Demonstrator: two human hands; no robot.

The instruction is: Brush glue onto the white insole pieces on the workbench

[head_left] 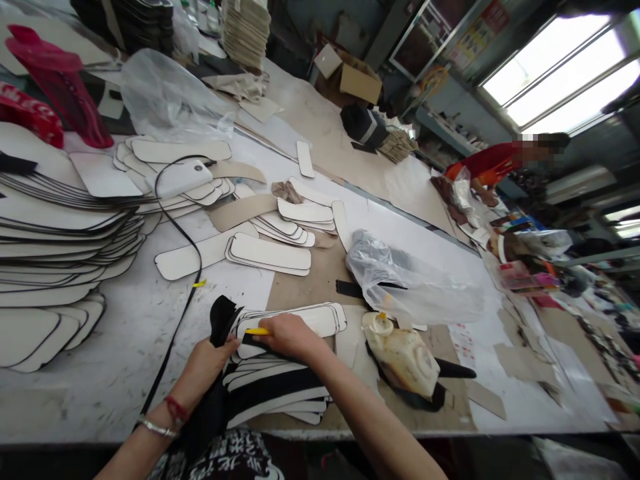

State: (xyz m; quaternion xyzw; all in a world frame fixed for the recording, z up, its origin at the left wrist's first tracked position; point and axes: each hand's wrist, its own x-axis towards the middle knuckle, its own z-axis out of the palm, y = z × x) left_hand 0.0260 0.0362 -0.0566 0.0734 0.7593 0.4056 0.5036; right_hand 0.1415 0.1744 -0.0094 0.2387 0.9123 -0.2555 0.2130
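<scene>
At the table's near edge, my right hand (287, 335) pinches a yellow tool (257, 331) against the fanned stack of white pieces (295, 320). My left hand (210, 357) clamps black fabric (220, 319) just beside it.

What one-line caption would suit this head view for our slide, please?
Right hand holds a yellow tool on stacked white pieces; left hand grips black material.
</scene>
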